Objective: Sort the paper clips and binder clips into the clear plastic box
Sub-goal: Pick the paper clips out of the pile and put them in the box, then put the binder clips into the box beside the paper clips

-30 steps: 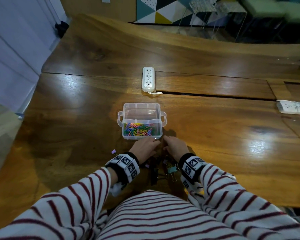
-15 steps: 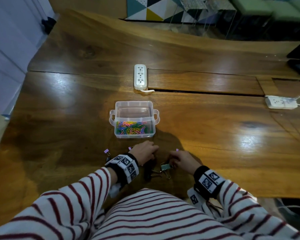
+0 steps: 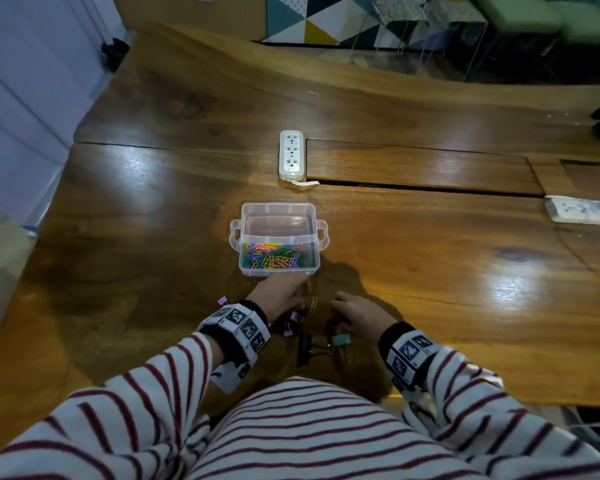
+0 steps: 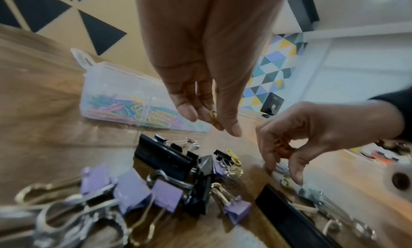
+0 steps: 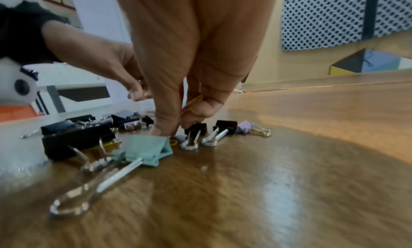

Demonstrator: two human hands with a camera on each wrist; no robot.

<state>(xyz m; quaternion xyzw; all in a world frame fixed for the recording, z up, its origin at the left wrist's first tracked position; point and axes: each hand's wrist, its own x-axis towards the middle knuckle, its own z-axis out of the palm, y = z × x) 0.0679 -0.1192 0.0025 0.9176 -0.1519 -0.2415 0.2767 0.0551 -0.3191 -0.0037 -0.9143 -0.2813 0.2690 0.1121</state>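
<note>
Head view: clear plastic box [image 3: 278, 216] sits mid-table, lid off, on the wooden table [image 3: 430, 271]. Near compartment holds a heap of coloured paper clips [image 3: 272, 259]; far compartment looks bare.

Left hand [image 3: 280, 296] is just short of the box's near wall, raised off the table. Left wrist view: its grip is pinched, fingertips [image 4: 231, 128] closed on a yellow paper clip [image 4: 213, 117] (small, partly hidden between the fingers).

Right hand [image 3: 359, 315] is low, beside the left, over the clip pile. Right wrist view: fingers curled, a second yellow clip [image 5: 195, 99] tucked into the grip, while thumb and forefinger tips press down to the table just behind a teal binder clip [image 5: 148, 149]. Another bit of yellow wire [image 5: 173, 142] lies on the table at those fingertips; whether they touch it I cannot tell.

One loose yellow paper clip [image 3: 314, 304] lies on the table between the two hands.

Binder clips are all outside the box, scattered near the table's front edge: a large black one [image 3: 305, 348] between the wrists, purple ones [image 4: 131, 193] in a cluster under the left wrist, one small purple stray [image 3: 222, 301] off to the left, small black ones [image 5: 225, 126] by the right fingers.

White power strip [image 3: 291, 154] beyond the box; another [image 3: 581, 211] far right.
</note>
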